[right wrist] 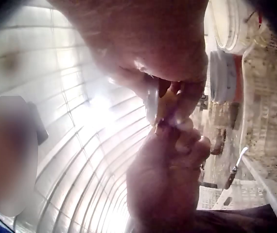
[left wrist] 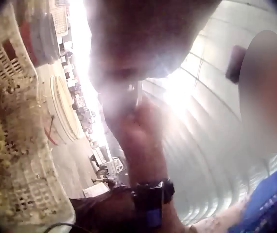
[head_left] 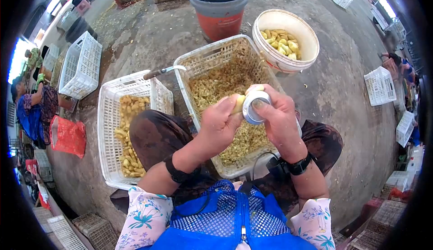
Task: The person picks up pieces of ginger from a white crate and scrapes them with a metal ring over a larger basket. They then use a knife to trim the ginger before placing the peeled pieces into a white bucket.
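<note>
We see the left hand (head_left: 216,122) pinching a pale yellow piece (head_left: 238,104) and the right hand (head_left: 283,126) gripping a round, silvery tool (head_left: 253,114) close against it, presumably for steady contact. We find both held above the basket (head_left: 232,173) of shavings (head_left: 221,76), probably so that scraps drop inside. The white bucket (head_left: 288,19) stands beside it, seemingly within reach, containing similar pieces.

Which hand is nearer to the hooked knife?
Left. The left hand is to the right of the hooked knife and nearer the person's body; the right hand is farther right, past the left.
</note>
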`<action>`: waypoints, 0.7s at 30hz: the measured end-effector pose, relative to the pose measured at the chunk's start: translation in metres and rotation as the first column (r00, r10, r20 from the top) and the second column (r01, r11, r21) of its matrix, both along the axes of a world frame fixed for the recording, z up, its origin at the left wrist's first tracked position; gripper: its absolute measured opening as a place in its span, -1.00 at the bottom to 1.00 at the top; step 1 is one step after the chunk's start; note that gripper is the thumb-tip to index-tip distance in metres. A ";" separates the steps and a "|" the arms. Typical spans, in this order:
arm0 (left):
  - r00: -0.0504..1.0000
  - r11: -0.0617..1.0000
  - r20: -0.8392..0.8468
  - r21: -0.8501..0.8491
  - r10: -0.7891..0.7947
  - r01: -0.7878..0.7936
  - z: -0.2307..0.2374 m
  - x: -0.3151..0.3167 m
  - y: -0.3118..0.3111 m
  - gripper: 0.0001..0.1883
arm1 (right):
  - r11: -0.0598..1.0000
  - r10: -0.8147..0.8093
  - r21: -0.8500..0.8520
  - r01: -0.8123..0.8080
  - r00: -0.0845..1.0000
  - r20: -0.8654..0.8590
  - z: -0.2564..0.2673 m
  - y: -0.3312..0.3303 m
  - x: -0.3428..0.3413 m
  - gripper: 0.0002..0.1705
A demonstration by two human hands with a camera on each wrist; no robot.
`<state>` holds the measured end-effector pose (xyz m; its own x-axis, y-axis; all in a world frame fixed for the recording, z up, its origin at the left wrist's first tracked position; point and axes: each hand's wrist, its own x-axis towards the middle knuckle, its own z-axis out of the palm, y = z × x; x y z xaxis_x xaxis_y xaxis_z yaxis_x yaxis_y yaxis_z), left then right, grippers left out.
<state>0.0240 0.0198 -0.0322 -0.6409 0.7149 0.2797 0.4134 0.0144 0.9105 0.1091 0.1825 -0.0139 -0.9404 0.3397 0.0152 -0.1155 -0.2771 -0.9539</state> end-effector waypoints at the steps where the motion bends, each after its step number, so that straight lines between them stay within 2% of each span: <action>1: 0.995 0.998 -0.089 0.050 0.034 -0.030 -0.006 0.000 0.002 -0.71 | 1.000 -0.001 -0.015 0.001 1.000 -0.007 0.000 -0.001 0.000 -0.80; 3: 0.959 0.985 -0.257 0.157 0.116 -0.077 -0.017 0.000 0.007 -0.69 | 1.000 0.000 -0.027 0.000 1.000 0.009 0.001 -0.004 -0.001 -0.79; 6: 0.959 0.985 -0.251 0.145 0.131 -0.097 -0.014 0.001 0.006 -0.70 | 1.000 0.004 -0.008 -0.004 0.999 0.053 0.004 -0.003 -0.001 -0.79; 9: 1.000 0.999 0.017 -0.050 -0.015 0.016 0.007 -0.002 -0.003 -0.70 | 0.999 0.003 0.037 -0.005 0.999 0.046 -0.001 -0.002 0.000 -0.79; 12: 0.941 0.995 0.331 -0.045 -0.069 0.089 0.011 -0.005 -0.008 -0.68 | 0.995 0.007 0.099 -0.012 0.999 0.053 -0.003 0.002 0.001 -0.78; 15: 0.995 0.996 0.045 -0.012 -0.090 0.090 -0.002 -0.013 -0.008 -0.65 | 0.992 0.032 0.121 -0.042 0.996 0.083 0.004 0.006 0.004 -0.76; 21: 0.984 1.000 -0.177 0.002 0.025 -0.025 -0.003 -0.009 -0.002 -0.65 | 0.996 0.010 0.087 -0.013 0.999 0.037 0.000 0.000 0.001 -0.71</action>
